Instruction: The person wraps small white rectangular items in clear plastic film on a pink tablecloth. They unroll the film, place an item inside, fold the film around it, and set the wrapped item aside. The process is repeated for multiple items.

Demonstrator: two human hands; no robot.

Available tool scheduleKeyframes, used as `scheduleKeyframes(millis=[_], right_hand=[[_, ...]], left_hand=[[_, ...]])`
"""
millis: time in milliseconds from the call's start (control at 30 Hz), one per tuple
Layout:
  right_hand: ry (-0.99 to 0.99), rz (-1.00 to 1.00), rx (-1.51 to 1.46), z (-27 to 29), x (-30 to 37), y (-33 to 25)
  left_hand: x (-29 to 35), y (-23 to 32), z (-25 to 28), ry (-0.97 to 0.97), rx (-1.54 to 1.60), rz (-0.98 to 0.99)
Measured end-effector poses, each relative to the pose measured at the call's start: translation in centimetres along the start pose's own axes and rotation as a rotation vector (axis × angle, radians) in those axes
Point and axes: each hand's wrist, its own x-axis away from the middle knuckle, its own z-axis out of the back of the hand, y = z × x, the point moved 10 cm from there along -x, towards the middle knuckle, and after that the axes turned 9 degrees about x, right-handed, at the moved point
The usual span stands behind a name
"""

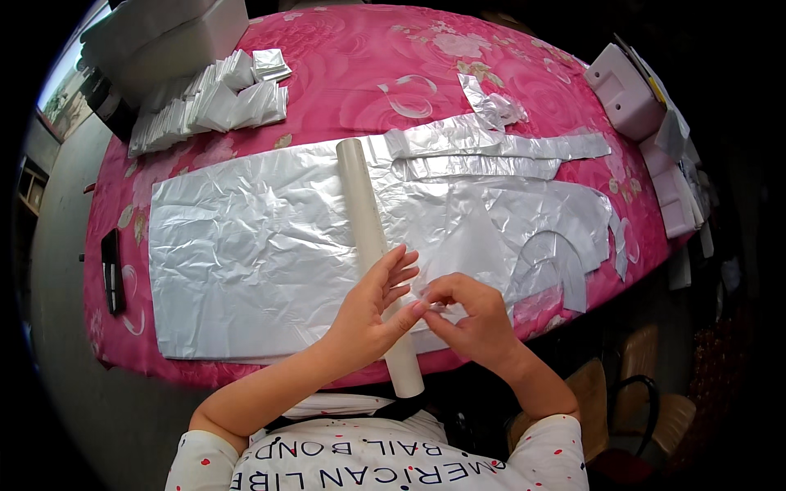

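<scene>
Flat plastic bags (237, 245), whitish and shiny, lie in a wrinkled stack before me. A long pale tube (360, 192) lies across them, its near end jutting past the table edge toward my body. My left hand (375, 301) is over the tube, fingers spread, its thumb tip close to my right fingertips. Thumb and fingers of my right hand (473, 321) are pinched together just right of the tube. A bit of thin whitish plastic film shows between them; its full extent is hard to see. A translucent film piece (468, 245) lies beyond that hand.
Folded plastic packets (209, 102) are heaped at the far left by a white foam box (176, 45). A black oblong object (113, 270) lies near the left edge. Loose plastic strips (565, 274) lie at right; white containers (626, 90) stand along the right edge of the pink tablecloth (327, 65).
</scene>
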Motion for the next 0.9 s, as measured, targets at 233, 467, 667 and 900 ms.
scheduleKeyframes(millis=[233,467,667,900], right_hand=[[-0.188,0.24,0.058,-4.7,2.8,-5.9],[-0.301,-0.345,0.327,-5.6,6.4,1.2],[-0.422,-0.536,0.217,-8.3,8.1,2.7],[-0.4,-0.637,0.119,-7.8,9.0,3.2]], left_hand=[[4.0,1.0,13.0,0.112,-0.016,0.493],[11.7,10.6,30.4,0.483,-0.819,0.379],[6.9,13.4,14.9,0.187,-1.546,-0.235],[0.6,1.4,3.3,-0.131,-1.231,-0.316]])
